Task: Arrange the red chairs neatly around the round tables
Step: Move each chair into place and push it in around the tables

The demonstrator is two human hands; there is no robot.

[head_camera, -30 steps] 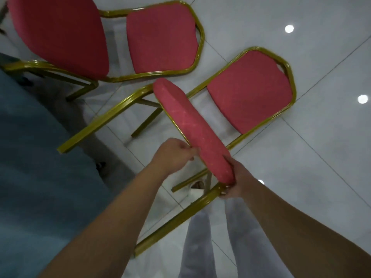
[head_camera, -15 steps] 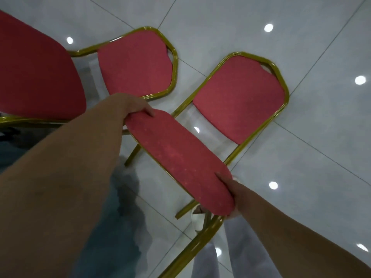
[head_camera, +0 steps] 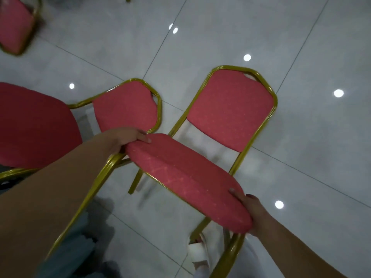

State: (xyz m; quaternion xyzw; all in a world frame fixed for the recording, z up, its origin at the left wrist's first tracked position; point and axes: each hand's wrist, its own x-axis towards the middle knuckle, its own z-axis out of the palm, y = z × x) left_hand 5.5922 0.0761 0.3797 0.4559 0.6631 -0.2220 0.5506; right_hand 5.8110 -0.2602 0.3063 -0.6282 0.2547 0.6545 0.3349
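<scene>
The left hand [head_camera: 124, 138] grips the far-left seat edge of the red chair [head_camera: 186, 177]; the right hand [head_camera: 252, 211] grips the near-right edge. The seat now faces up more than earlier, right of the neighbouring chair [head_camera: 124, 109].

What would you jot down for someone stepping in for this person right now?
The left hand grips one seat end of the held chair; the right hand grips the other.
It is tilted, not yet placed.
A second chair stands close on its left, a third chair farther off.
A blue-grey cloth, perhaps a table's, hangs lower left.
Done so far: cannot tell.
Left: set this chair down evenly beside its neighbour, then check the others.
</scene>
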